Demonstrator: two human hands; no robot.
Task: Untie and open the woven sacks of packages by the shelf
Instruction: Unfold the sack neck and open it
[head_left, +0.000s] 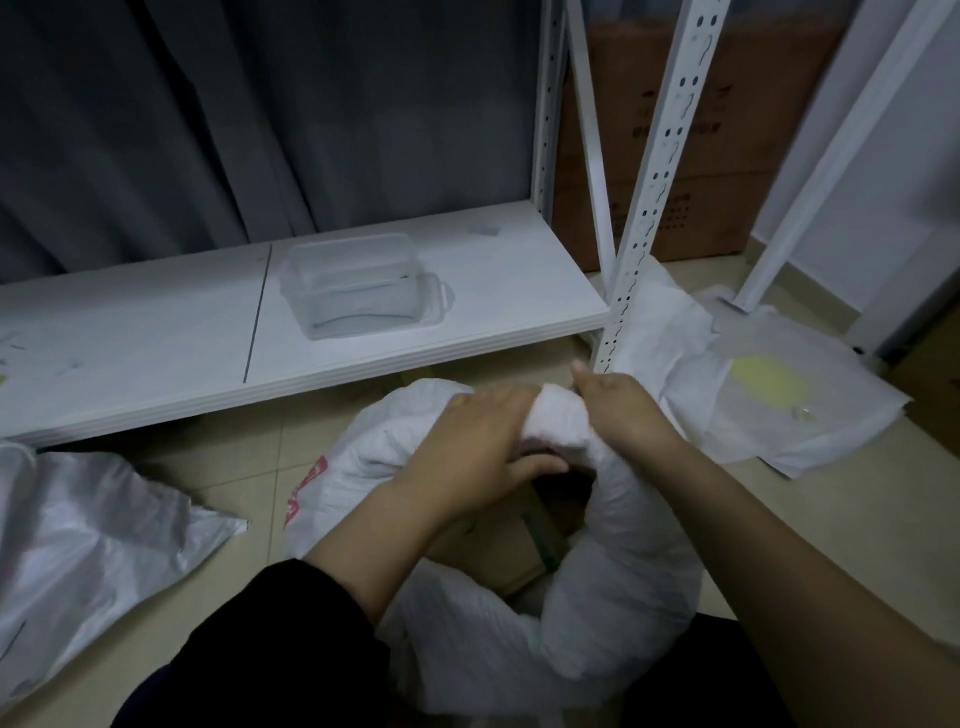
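Sack: the sack (519, 613) lies on the floor just in front of the shelf (363, 332), mouth already open, rim rolled down.
Hands: left hand (467, 447) and right hand (618, 410) both grip the rolled rim, fingers curled.
Inside: a cardboard box (498, 551) shows.
Left: likely more rolling; another sack (88, 540) lies left of the shelf.
Room: shelf post (639, 249) stands close behind the hands.

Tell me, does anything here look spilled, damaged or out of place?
Nothing looks spilled or broken. Two things are slightly untidy: flattened white sacks lie crumpled on the floor around the shelf post, and a clear plastic box sits askew on the shelf board.
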